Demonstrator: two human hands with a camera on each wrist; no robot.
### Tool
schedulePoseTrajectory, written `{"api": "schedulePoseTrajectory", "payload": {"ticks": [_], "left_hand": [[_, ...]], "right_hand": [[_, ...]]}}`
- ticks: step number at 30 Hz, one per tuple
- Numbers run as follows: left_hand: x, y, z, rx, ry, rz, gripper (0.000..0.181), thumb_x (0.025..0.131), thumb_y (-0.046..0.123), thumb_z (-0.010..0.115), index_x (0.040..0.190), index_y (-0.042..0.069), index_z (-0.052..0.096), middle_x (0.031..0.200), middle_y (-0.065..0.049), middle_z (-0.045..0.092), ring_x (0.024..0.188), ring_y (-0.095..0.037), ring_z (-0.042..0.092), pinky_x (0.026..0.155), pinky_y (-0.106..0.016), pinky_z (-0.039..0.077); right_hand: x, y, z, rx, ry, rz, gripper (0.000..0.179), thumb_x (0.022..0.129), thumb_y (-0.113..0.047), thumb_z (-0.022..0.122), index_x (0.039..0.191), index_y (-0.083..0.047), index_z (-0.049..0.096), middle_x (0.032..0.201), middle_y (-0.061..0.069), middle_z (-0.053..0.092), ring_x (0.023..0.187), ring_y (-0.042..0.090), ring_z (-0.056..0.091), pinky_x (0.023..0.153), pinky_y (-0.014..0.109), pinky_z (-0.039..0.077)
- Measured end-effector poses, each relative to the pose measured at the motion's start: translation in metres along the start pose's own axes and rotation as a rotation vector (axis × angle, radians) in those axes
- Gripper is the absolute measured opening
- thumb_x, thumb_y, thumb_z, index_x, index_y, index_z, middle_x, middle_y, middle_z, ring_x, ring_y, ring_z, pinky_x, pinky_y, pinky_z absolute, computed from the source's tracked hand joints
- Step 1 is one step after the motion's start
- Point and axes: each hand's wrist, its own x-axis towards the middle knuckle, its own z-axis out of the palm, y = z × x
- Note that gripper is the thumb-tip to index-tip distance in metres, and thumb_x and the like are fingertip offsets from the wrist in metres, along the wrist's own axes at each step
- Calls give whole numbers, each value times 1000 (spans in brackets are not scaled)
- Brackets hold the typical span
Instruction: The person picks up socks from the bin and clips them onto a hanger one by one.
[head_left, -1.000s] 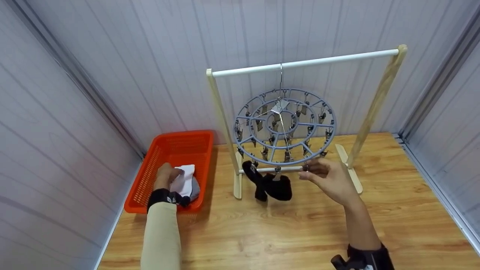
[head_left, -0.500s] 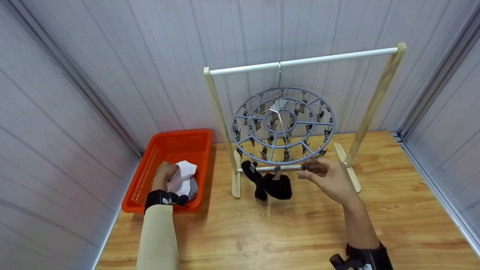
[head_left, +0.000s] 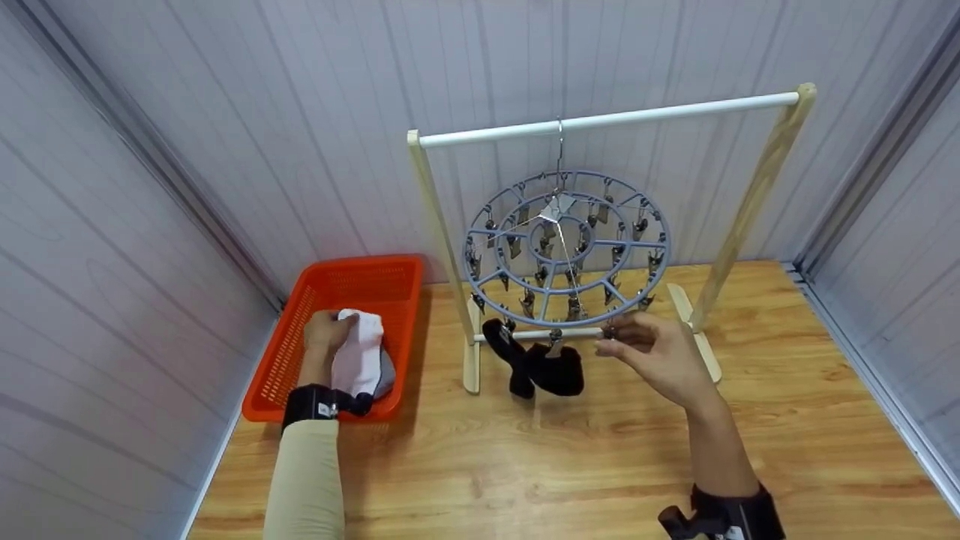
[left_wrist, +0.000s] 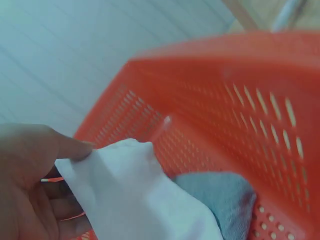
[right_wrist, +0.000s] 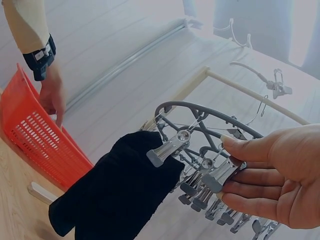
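Over the orange basket (head_left: pixel 414 330), my left hand (head_left: pixel 322 331) pinches a white sock (left_wrist: pixel 135 190) by its edge, thumb on top. A grey sock (left_wrist: pixel 220 200) lies beneath it in the basket. My right hand (head_left: pixel 656 349) holds a metal clip (right_wrist: pixel 222 172) between thumb and fingers, at the front rim of a round grey clip hanger (head_left: pixel 568 324). Nothing is between that clip's jaws as far as I can see. Left of the right hand, a black sock (right_wrist: pixel 117 185) hangs from another clip (right_wrist: pixel 170 147).
The hanger hooks over the white bar (head_left: pixel 675 114) of a wooden stand (head_left: pixel 757 195). Several clips dangle from its rings. The stand's left post (head_left: pixel 442 240) rises between the basket and the hanger. Pale panel walls (head_left: pixel 300 112) enclose the wooden surface (head_left: pixel 525 472).
My left hand has drawn the white sock up and slightly left, so more of it shows spread out. The right hand stays at the same clip.
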Motion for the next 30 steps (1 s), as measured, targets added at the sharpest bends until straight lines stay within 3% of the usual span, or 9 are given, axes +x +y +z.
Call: {"api": "schedulePoseTrajectory", "payload": {"ticks": [7, 12, 16, 21, 30], "left_hand": [[-8, 11, -8, -59, 122, 93, 39, 103, 27, 68, 121, -6, 75, 120, -26, 72, 109, -40, 64, 89, -49, 51], [-12, 14, -10, -162, 176, 132, 35, 105, 28, 67, 113, -4, 77, 103, -18, 71, 94, -30, 60, 77, -36, 47], [-19, 21, -11, -199, 282, 186, 31, 104, 28, 69, 101, -2, 79, 88, -12, 68, 82, -25, 55, 70, -33, 42], [-30, 36, -16, -250, 367, 258, 29, 105, 26, 69, 108, -1, 80, 93, -16, 73, 82, -26, 59, 74, -35, 45], [-51, 70, -24, -255, 400, 343, 27, 104, 24, 71, 113, 0, 80, 100, -18, 77, 86, -29, 69, 72, -31, 52]], "right_hand": [[0, -2, 0, -6, 12, 4, 26, 95, -15, 82, 116, -2, 75, 108, 12, 78, 91, 20, 78, 82, 31, 63], [-1, -3, 0, -12, 12, -6, 25, 95, -17, 82, 115, -3, 76, 107, 10, 78, 90, 20, 78, 81, 31, 63], [-2, -3, 0, -16, 14, -8, 25, 95, -17, 83, 115, -4, 76, 105, 9, 78, 90, 20, 78, 80, 32, 63], [-3, -4, 1, -9, 10, 1, 25, 95, -17, 82, 116, -4, 76, 106, 9, 78, 90, 21, 78, 82, 35, 63], [-2, -4, 0, -3, -2, 26, 28, 95, -18, 82, 117, -2, 74, 105, 10, 79, 91, 21, 78, 82, 33, 63]]}}
